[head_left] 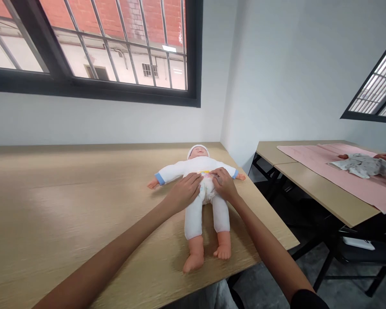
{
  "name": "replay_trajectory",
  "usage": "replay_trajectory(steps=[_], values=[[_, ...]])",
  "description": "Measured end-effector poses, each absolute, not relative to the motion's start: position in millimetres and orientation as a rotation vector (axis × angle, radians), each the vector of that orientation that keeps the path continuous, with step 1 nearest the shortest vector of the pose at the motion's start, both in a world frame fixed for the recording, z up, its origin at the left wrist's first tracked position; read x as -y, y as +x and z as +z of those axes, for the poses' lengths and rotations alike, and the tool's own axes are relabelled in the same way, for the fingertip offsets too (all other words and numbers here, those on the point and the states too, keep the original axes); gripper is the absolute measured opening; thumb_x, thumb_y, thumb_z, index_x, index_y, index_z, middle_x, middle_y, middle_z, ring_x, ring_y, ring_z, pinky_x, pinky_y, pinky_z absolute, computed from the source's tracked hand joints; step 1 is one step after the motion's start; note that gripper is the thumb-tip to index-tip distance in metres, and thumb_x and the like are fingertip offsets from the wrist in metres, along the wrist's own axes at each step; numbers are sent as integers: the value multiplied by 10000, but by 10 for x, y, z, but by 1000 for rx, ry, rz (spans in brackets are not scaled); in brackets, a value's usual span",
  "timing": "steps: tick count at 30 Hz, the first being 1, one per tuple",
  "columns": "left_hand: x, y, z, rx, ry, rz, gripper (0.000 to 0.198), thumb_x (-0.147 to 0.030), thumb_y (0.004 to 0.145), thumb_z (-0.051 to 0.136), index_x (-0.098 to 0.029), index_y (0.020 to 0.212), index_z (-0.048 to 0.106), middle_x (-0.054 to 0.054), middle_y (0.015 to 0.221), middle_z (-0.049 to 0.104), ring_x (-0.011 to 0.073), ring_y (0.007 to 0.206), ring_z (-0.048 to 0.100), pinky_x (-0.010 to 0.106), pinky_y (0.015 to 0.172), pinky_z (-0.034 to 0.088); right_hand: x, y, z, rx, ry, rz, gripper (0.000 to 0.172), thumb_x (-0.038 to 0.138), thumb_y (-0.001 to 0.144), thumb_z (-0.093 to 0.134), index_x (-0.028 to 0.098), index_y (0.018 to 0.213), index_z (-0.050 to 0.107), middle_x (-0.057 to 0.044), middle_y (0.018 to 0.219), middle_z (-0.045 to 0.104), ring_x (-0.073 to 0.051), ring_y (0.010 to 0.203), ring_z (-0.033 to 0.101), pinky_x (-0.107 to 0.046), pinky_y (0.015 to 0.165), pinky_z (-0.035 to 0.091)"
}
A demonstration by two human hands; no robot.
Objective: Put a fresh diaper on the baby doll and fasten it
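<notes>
A baby doll (193, 218) in white clothes with blue cuffs and a white cap lies on its back on the wooden table (93, 206), feet towards me and arms spread. Around its hips is a white diaper (207, 191), with a coloured print at the waist. My left hand (185, 190) is at the left side of the waist, fingers bent over the diaper's edge. On the opposite side, my right hand (225, 184) grips the diaper near its waistband. Both sets of fingertips are close together and partly hide the waistband.
To the right, a second table (324, 189) bears a pink cloth (312, 161) and another doll (365, 165) in pale patterned clothes. A person's hand shows at the far right edge. Below stands a black chair (366, 255) with a white object on it. A barred window is ahead.
</notes>
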State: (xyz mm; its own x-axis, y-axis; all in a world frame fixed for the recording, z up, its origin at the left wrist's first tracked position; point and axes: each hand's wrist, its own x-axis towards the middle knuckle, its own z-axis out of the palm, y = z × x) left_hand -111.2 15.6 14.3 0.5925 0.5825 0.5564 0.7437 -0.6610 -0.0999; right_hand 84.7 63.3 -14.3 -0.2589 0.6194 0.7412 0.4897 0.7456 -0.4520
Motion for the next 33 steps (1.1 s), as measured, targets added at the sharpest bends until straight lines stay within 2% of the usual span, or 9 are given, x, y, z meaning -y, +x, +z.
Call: replay_trajectory(steps=[9, 18, 23, 26, 28, 30, 33], values=[[-134, -1108, 172, 1094, -2525, -710, 363, -181, 960, 296, -96, 1204, 550, 155, 1202, 611, 248, 1157, 542, 420, 944, 489, -635, 851, -158, 1878, -836, 142, 203, 126, 819, 453, 222, 776, 626, -55, 809, 605, -207, 859, 571, -356, 834, 467], [-164, -1119, 149, 1068, -2497, -675, 358, -187, 967, 297, -70, 1195, 547, 165, 1194, 612, 256, 1133, 550, 423, 959, 476, -630, 873, -128, 1753, -865, 176, 183, 121, 784, 405, 210, 806, 563, -56, 840, 617, -206, 865, 567, -353, 836, 448], [-158, -1127, 154, 1088, -2549, -703, 352, -189, 963, 299, -89, 1200, 539, 154, 1202, 604, 255, 1144, 541, 422, 965, 465, -665, 902, -116, 1510, -939, 344, 148, 198, 792, 421, 198, 788, 569, -53, 845, 620, -198, 849, 573, -338, 807, 448], [-119, -1133, 226, 1174, -2646, -855, 340, -250, 974, 310, -117, 1189, 537, 127, 1204, 601, 248, 1148, 536, 400, 975, 449, -735, 949, -142, 1334, -995, 488, 153, 270, 790, 453, 194, 792, 587, -47, 864, 636, -194, 863, 582, -331, 827, 441], [-113, -1155, 278, 1356, -2652, -1075, 322, -327, 975, 327, -153, 1120, 555, 86, 1135, 628, 230, 1082, 569, 367, 945, 456, -811, 999, -190, 1221, -1026, 583, 170, 318, 775, 485, 192, 809, 593, -40, 869, 643, -188, 871, 584, -319, 833, 439], [-147, -1208, 301, 1621, -2542, -1290, 316, -401, 957, 342, -180, 975, 566, 51, 976, 652, 213, 931, 607, 341, 849, 480, -896, 1053, -257, 1134, -1066, 680, 197, 365, 752, 523, 186, 796, 593, -38, 850, 649, -182, 844, 582, -294, 793, 449], [-260, -1339, 246, 1988, -2319, -1393, 369, -482, 918, 332, -197, 789, 527, 38, 786, 630, 220, 769, 597, 342, 731, 477, -991, 1098, -369, 1118, -1135, 867, 282, 455, 718, 581, 174, 700, 590, -41, 735, 648, -181, 755, 581, -275, 706, 458]])
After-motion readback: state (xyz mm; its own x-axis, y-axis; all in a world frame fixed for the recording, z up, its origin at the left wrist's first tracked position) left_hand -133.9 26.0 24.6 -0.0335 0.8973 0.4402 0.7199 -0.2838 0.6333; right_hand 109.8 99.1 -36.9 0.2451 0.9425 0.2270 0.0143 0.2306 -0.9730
